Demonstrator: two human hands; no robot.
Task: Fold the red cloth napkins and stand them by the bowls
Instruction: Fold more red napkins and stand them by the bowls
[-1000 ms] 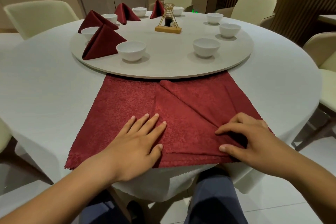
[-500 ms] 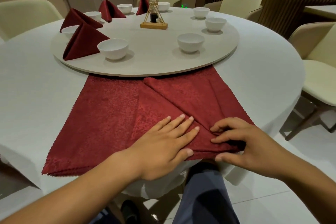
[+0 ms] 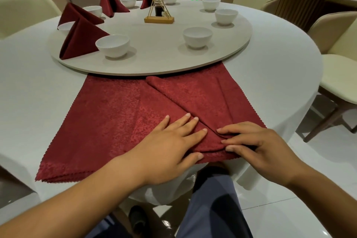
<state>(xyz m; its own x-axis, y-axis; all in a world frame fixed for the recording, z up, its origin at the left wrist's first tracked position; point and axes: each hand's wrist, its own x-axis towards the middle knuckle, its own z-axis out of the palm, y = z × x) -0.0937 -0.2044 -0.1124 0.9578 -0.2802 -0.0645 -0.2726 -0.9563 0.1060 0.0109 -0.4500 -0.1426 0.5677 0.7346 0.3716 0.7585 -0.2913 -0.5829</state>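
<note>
Your red napkin [image 3: 119, 121] lies spread on the white tabletop [image 3: 32, 91], its far edge tucked under the round turntable [image 3: 158, 54]. Your left hand [image 3: 170, 147] rests flat and released on it, fingers pressing beside the diagonal fold. Your right hand [image 3: 257, 147] pinches the folded corner near the tabletop's edge. Folded napkins [image 3: 81, 38] already stand by bowls [image 3: 113, 45] on the turntable's left side.

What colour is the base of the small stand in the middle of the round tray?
The stand's base is light, yellowish wood colour, seen in the head view.
</note>
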